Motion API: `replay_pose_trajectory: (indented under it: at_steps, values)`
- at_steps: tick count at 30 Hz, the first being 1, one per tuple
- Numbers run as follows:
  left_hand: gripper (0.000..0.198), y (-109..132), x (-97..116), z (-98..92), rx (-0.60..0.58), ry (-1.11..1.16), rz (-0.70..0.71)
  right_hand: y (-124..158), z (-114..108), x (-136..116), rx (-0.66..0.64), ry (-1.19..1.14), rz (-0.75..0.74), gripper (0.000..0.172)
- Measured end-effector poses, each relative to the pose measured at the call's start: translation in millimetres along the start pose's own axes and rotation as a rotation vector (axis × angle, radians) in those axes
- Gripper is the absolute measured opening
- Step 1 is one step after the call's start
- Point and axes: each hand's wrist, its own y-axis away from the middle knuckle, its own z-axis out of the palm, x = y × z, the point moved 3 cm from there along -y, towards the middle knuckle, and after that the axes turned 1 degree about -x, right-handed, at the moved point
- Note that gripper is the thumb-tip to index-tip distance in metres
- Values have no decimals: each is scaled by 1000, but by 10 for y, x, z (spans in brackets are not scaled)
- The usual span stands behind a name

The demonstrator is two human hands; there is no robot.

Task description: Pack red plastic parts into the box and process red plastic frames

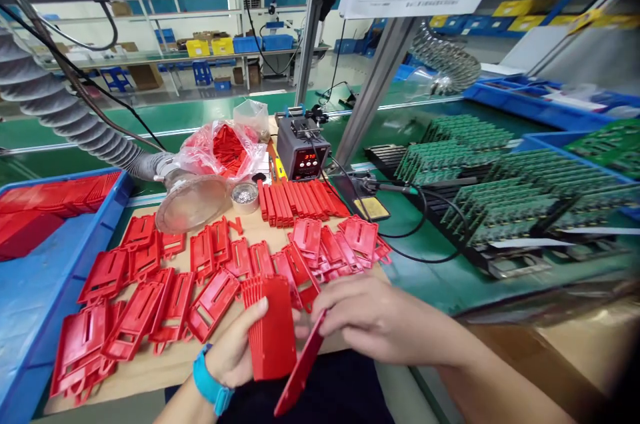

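A stack of thin red plastic panels (pixel 274 327) stands in the grip of my left hand (pixel 235 351), its thumb along the near-left side and a blue band on the wrist. Just to the right, my right hand (pixel 367 317) pinches a single red panel (pixel 303 367) by its upper end; that panel tilts down to the left, apart from the stack. Beyond both hands, many slotted red plastic frames (pixel 215 304) lie loose on brown cardboard (pixel 135 381). A row of narrow red parts (pixel 300 201) stands behind them.
At left is a blue bin (pixel 30 297) with red panels. A fume-hose hood (pixel 193 204), a solder station (pixel 303 147) and a bag of red parts (pixel 227 151) stand at the back. Green circuit boards (pixel 500 204) fill racks at right, with a black cable (pixel 425 261) looping nearby.
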Motion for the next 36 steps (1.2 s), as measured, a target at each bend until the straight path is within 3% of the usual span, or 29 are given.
replay_pose_trajectory:
  at_steps: [2, 5, 9, 13, 16, 19, 22, 24, 30, 36]
  values:
    - [41, -13, -67, 12, -101, 1, -80, -79, 128, -12, -104, -84, 36, 34]
    - [39, -14, -162, -12, -174, -4, -117, -165, 241, 68, -53, -90, 64, 28]
    - [40, -20, -197, -51, -176, 24, -120, -206, 323, 91, -13, -27, 96, 26]
    - [44, -40, -142, -43, -172, 37, -135, -201, 271, 222, -63, -57, 76, 28]
    - [52, -19, -128, -41, -192, 68, -176, -173, 11, 689, -12, 34, 109, 25]
    - [54, 50, -134, -81, -216, 78, -172, -113, -355, 1436, 117, 410, 448, 30]
    - [55, 132, -137, -141, -235, 78, -165, -91, -520, 2006, 45, 467, 518, 50]
    - [55, 171, -121, -181, -232, 98, -138, -89, -543, 2219, -5, 479, 526, 62]
    - [55, 221, -71, -286, -205, 129, -106, -53, -548, 2341, -35, 492, 531, 53]
    - [55, 200, -22, -283, -176, 196, -82, 21, -518, 2278, 149, 544, 551, 44]
